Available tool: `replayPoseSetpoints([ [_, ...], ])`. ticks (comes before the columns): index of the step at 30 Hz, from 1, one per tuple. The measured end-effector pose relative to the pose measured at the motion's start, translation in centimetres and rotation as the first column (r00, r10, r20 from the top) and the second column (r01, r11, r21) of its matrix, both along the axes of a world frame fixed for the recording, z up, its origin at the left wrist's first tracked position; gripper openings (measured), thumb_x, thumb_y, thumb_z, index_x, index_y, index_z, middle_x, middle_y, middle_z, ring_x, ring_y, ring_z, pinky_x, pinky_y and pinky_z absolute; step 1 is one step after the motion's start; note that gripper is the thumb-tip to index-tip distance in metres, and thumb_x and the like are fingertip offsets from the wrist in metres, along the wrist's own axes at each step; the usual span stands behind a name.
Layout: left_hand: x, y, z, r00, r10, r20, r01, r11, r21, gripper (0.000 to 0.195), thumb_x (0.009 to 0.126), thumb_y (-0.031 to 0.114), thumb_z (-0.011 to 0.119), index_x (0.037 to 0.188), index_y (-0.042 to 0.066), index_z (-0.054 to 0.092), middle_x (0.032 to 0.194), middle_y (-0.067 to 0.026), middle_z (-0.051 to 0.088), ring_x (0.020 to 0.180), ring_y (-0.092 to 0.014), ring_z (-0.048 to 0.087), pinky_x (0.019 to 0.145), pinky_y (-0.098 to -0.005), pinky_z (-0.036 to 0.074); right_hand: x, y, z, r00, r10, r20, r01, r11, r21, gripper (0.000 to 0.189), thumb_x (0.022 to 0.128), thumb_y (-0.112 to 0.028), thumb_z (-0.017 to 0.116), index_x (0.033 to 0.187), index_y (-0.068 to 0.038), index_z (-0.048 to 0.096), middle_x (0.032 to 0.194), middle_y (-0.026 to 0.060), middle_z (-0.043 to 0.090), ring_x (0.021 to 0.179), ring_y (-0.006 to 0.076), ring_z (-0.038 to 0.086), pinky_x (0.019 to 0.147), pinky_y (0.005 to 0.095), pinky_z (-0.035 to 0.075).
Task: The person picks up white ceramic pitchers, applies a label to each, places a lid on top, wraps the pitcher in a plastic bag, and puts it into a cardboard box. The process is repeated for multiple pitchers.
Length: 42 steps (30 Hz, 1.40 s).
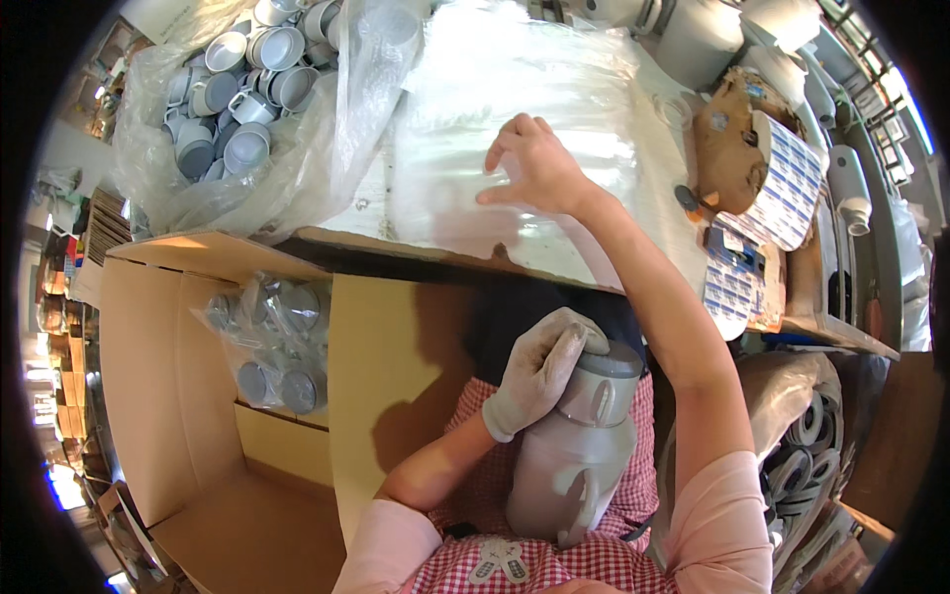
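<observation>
A light grey vacuum jug [568, 468] with a side handle leans on my lap, against a red-checked apron. Its top is covered by a handled cup [594, 397] with a darker grey base facing up. My left hand [542, 371], in a soiled white glove, grips the jug by this cup. Over the bench my bare right hand [538, 167] has its fingers apart and curved, holding nothing. Beneath it lies a stack of clear plastic bags [512, 89]; whether the fingertips touch the top sheet, I cannot tell.
At the back left, a clear plastic sack [297, 178] holds many grey cups [252, 108]. An open cardboard box [156, 386] below contains bagged jugs [278, 349]. Label sheets [787, 182] and several more jugs [698, 44] are on the right. Grey handled parts [809, 453] fill a lower bag.
</observation>
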<state>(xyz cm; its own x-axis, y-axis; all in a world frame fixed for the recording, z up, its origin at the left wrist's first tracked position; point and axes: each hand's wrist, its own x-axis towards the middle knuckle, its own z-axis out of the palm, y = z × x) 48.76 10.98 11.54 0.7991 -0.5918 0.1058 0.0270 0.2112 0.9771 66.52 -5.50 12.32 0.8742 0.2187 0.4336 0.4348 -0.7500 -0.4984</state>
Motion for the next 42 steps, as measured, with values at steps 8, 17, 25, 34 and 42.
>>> replayPoseSetpoints([
  [8, 9.5, 3.8, 0.5, 0.426, 0.155, 0.891, -0.642, 0.746, 0.177, 0.022, 0.096, 0.010, 0.070, 0.116, 0.002, 0.068, 0.119, -0.0141, 0.068, 0.112, -0.035, 0.064, 0.100, -0.0454, 0.051, 2.7, 0.0, -3.0, 0.968, 0.036, -0.248, 0.009, 0.984, 0.176, 0.024, 0.096, -0.030, 0.074, 0.096, -0.006, 0.079, 0.103, 0.0092, 0.072, 0.100, 0.0283, 0.063, 0.091, 0.0389, 0.051],
  [17, 14.3, 1.0, 0.1, 0.617, 0.678, 0.400, -0.785, 0.566, 0.252, 0.032, 0.087, 0.016, 0.088, 0.100, -0.001, 0.064, 0.105, -0.0112, 0.063, 0.094, -0.021, 0.060, 0.084, -0.0336, 0.052, 1.8, -0.6, -0.4, 0.899, 0.049, -0.435, 0.284, 0.690, 0.665, 0.039, 0.101, -0.037, 0.075, 0.109, 0.001, 0.077, 0.098, 0.0050, 0.075, 0.093, 0.0112, 0.063, 0.086, 0.0281, 0.051],
  [25, 16.6, -0.2, -0.3, 0.946, 0.125, -0.300, -0.285, 0.764, -0.579, 0.043, 0.106, 0.029, 0.064, 0.142, 0.007, 0.057, 0.128, -0.0066, 0.067, 0.102, -0.017, 0.068, 0.100, -0.0365, 0.058, -1.4, -2.3, 0.7, 0.941, 0.212, -0.262, 0.285, -0.084, 0.955, 0.033, 0.107, -0.036, 0.064, 0.107, -0.004, 0.069, 0.086, 0.0016, 0.066, 0.084, 0.0130, 0.065, 0.079, 0.0290, 0.054],
  [34, 5.5, 8.0, 0.1, 0.966, -0.254, -0.041, 0.256, 0.966, 0.040, 0.035, 0.106, 0.032, 0.066, 0.099, -0.002, 0.073, 0.096, -0.0095, 0.075, 0.084, -0.017, 0.069, 0.071, -0.0325, 0.055, -21.9, -11.2, 1.1, 0.655, 0.612, -0.444, -0.133, 0.671, 0.729, 0.029, 0.096, -0.027, 0.080, 0.090, 0.001, 0.075, 0.084, 0.0049, 0.072, 0.076, 0.0150, 0.065, 0.070, 0.0355, 0.048],
  [42, -6.2, 13.6, -0.4, 0.015, -0.853, -0.522, 0.980, -0.091, 0.177, 0.029, 0.098, 0.027, 0.075, 0.120, 0.008, 0.079, 0.108, -0.0090, 0.079, 0.092, -0.021, 0.073, 0.080, -0.0352, 0.057, -39.7, -4.3, 0.1, 0.189, 0.816, -0.547, -0.298, 0.578, 0.759, 0.023, 0.101, -0.024, 0.072, 0.108, -0.003, 0.078, 0.093, 0.0134, 0.078, 0.084, 0.0290, 0.074, 0.071, 0.0388, 0.054],
])
